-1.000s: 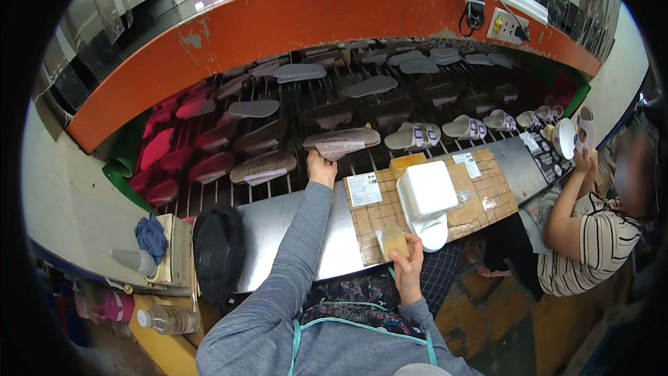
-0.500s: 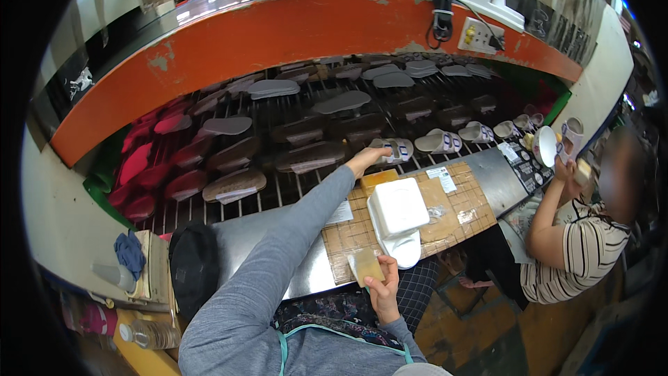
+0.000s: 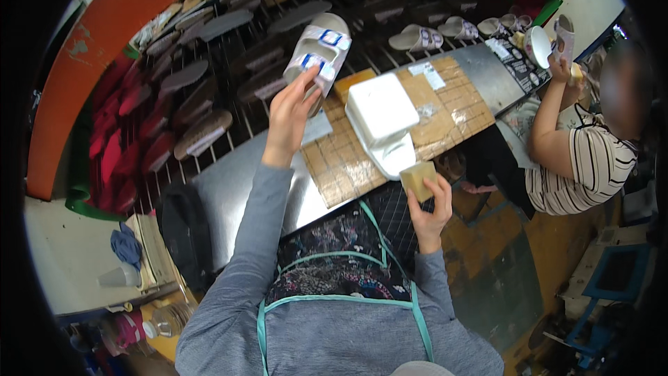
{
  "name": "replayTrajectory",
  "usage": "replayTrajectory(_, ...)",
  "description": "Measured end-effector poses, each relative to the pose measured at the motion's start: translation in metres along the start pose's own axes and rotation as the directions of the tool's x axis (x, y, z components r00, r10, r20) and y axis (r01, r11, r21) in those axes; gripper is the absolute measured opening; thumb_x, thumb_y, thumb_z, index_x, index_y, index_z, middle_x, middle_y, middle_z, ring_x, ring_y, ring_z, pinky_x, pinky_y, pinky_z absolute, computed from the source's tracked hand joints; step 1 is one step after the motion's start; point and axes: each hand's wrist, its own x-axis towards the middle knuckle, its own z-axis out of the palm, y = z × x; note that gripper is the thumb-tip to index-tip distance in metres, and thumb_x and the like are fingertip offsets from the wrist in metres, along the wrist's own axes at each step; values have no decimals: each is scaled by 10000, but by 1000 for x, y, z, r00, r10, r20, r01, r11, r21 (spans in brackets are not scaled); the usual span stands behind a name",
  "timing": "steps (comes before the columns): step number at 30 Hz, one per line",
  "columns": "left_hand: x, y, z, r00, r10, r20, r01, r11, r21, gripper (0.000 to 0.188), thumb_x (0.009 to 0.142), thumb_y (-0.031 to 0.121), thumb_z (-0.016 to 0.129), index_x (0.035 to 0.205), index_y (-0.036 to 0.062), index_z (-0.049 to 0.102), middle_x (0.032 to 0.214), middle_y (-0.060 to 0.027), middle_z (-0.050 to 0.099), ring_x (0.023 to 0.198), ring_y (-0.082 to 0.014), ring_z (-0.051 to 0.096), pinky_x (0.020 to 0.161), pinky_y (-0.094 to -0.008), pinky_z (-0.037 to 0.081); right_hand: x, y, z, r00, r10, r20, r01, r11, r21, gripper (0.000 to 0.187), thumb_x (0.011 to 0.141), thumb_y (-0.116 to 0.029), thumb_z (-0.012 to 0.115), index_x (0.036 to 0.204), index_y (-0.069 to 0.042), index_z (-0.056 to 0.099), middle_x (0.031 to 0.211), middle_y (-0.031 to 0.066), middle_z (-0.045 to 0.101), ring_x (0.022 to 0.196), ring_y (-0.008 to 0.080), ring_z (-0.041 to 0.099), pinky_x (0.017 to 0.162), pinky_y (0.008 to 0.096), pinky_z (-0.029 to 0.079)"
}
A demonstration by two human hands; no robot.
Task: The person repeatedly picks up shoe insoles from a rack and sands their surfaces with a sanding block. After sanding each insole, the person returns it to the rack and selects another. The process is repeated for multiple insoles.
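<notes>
A pale sandal [image 3: 320, 47] with two buckled straps was in the grasp of the left hand [image 3: 287, 122], held by its near end over the front of a barred rack [image 3: 369, 61]. The right hand [image 3: 431, 209] pinched a yellowish block [image 3: 419, 179] near a white container [image 3: 383, 106], which stood on a brown patterned sheet [image 3: 449, 118] on the metal ledge [image 3: 233, 182]. Farther right, a co-worker [image 3: 584, 157] in a striped top held another sandal [image 3: 564, 30].
</notes>
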Motion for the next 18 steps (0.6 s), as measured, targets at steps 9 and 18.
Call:
replayTrajectory(9, -156, 20, 9, 996, 27, -91, 83, 210, 974, 225, 870, 141, 649, 729, -24, 706, 665, -94, 660, 597, -213, 614, 556, -337, 452, 1, -11, 5, 999, 38, 25, -37, 999, -11, 427, 654, -15, 763, 1056, -103, 647, 1106, 136, 592, 988, 322, 568, 857, 399, 446)
replayTrajectory(18, -145, -9, -1, 975, -87, -207, 215, 102, 971, 605, 968, 380, 480, 1399, -33, 380, 1455, -281, 349, 1393, -412, 263, 1133, -476, 218, 4, -29, 4, 991, 101, 89, -108, 991, 80, 370, 704, -11, 723, 1058, -61, 628, 1097, 122, 598, 984, 260, 591, 872, 354, 459)
